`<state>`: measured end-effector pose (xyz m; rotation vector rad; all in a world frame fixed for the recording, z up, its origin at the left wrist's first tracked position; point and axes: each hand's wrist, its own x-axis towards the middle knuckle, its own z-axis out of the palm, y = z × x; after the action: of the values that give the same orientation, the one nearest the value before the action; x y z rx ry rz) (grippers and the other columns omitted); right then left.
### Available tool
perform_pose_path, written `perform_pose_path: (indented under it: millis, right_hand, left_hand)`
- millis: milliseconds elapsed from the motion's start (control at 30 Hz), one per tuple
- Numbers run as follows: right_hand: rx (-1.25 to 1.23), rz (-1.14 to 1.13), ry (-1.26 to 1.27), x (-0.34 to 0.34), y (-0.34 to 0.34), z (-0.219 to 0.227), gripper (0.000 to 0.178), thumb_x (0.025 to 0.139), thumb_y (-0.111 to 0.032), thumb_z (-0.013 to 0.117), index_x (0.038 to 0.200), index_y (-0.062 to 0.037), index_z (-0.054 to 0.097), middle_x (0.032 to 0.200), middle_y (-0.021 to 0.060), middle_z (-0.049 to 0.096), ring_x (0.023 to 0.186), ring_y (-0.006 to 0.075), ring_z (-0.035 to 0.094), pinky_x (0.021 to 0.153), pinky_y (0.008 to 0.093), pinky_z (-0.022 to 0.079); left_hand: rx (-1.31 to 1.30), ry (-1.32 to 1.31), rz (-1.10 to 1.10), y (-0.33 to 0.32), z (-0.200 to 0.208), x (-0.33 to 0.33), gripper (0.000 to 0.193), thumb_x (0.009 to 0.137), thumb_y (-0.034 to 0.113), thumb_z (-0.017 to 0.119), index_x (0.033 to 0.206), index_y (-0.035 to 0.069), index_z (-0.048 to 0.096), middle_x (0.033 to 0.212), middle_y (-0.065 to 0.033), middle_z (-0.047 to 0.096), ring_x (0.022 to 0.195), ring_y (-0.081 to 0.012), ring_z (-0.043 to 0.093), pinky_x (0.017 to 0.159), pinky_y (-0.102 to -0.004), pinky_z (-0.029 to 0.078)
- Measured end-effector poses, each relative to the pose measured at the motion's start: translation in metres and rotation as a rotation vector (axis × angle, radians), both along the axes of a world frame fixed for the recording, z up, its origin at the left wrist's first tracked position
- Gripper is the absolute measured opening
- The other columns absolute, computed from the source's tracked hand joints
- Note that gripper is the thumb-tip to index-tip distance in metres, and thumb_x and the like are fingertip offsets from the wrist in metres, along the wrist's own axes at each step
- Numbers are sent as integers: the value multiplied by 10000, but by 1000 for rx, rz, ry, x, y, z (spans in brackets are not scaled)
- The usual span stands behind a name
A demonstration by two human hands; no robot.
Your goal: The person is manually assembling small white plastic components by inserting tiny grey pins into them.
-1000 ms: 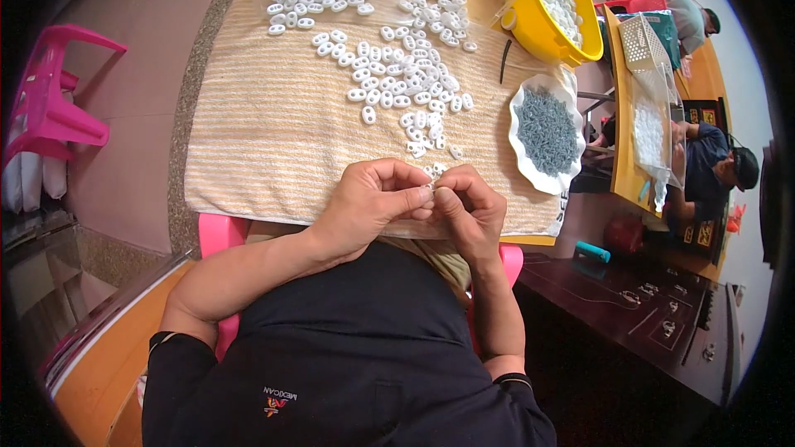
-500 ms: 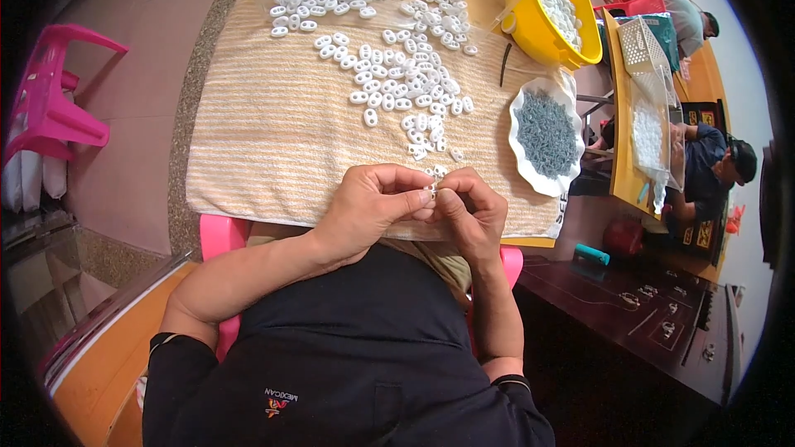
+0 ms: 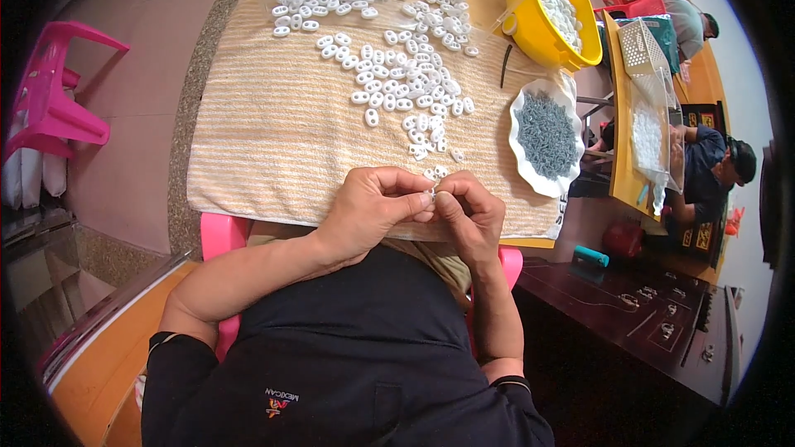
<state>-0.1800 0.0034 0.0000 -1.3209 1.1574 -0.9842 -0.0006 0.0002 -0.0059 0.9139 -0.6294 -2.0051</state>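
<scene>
One beige striped cloth (image 3: 265, 132) lies beneath the left hand (image 3: 368, 209) and right hand (image 3: 470, 217). Rightward of them stand one yellow plastic tub (image 3: 532, 35), farther, and one white scalloped dish (image 3: 515, 131), nearer. Both hands pinch one small whitish piece (image 3: 433, 193), mostly hidden. Ahead lie white oval two-holed pieces (image 3: 403, 104), too many to count; tiny grey pieces (image 3: 548, 136), likewise uncountable, fill the dish.
</scene>
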Motion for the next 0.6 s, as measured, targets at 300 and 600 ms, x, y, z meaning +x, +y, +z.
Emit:
perform_pose_path:
  millis: [300, 600]
  right_hand:
    - [-56, 4, 67, -2, -1, 2, 76, 889, -43, 628, 867, 30, 627, 864, 36, 603, 768, 81, 530, 690, 203, 411]
    - [49, -9, -45, -4, 0, 4, 98, 899, -61, 623, 901, 36, 634, 887, 38, 612, 812, 83, 551, 730, 213, 436]
  left_hand:
    - [-34, -36, 38, 3, 2, -4, 173, 873, 12, 631, 1031, -59, 635, 916, -104, 673, 812, -135, 650, 768, -256, 548]
    - [-15, 28, 16, 1, 1, -2, 164, 882, 16, 620, 1034, -46, 634, 908, -87, 674, 801, -119, 642, 754, -245, 537]
